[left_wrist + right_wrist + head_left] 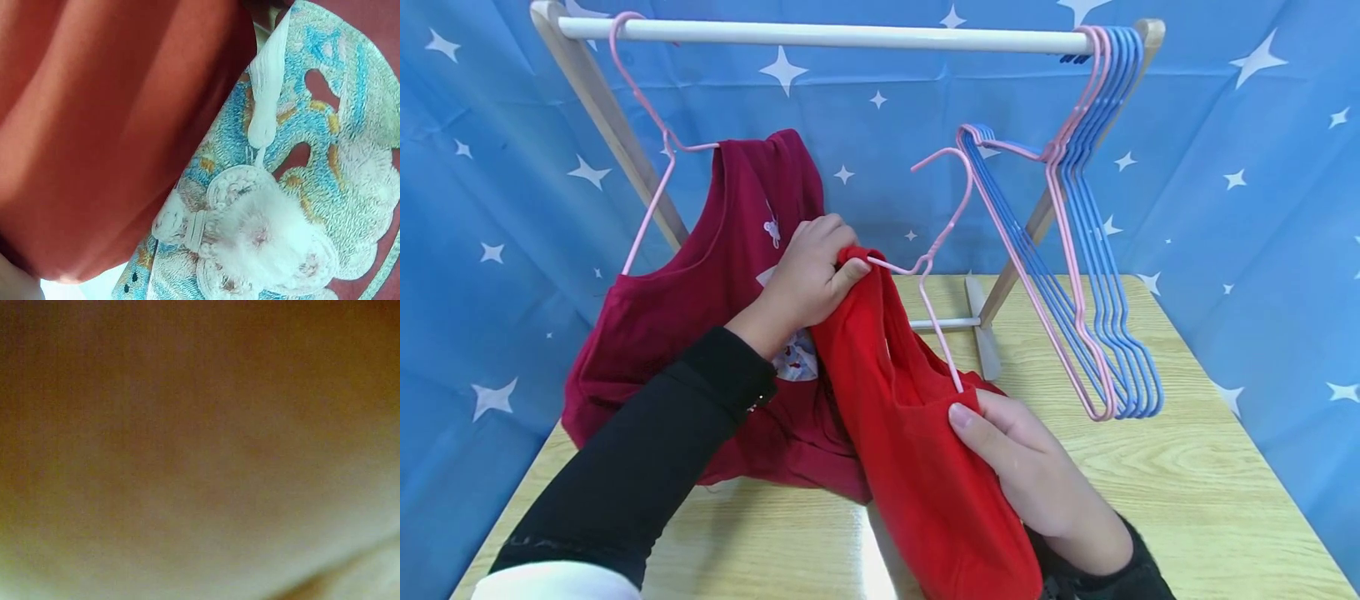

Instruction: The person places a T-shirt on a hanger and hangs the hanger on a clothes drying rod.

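A bright red garment (pixel 917 467) hangs between my two hands, with a pink hanger (pixel 934 250) set into its neck opening. My left hand (pixel 816 275) pinches one shoulder of it near the hanger's left arm. At the other shoulder my right hand (pixel 1030 458) grips the cloth, thumb on top, where the hanger's right arm goes in. The hanger's hook is off the rail, pointing up and left. Behind the left hand hangs a dark red garment (pixel 662 350) on another pink hanger (pixel 651 108). Its embroidered patch (pixel 356 219) fills much of the left wrist view. The right wrist view is a blur.
A white rail (pixel 850 35) on a wooden stand (pixel 598 108) crosses the top. At its right end hang several pink and blue hangers (pixel 1097 167). Below lies a wood-grain table (pixel 1210 467); a blue curtain (pixel 1225 167) with white stars surrounds it.
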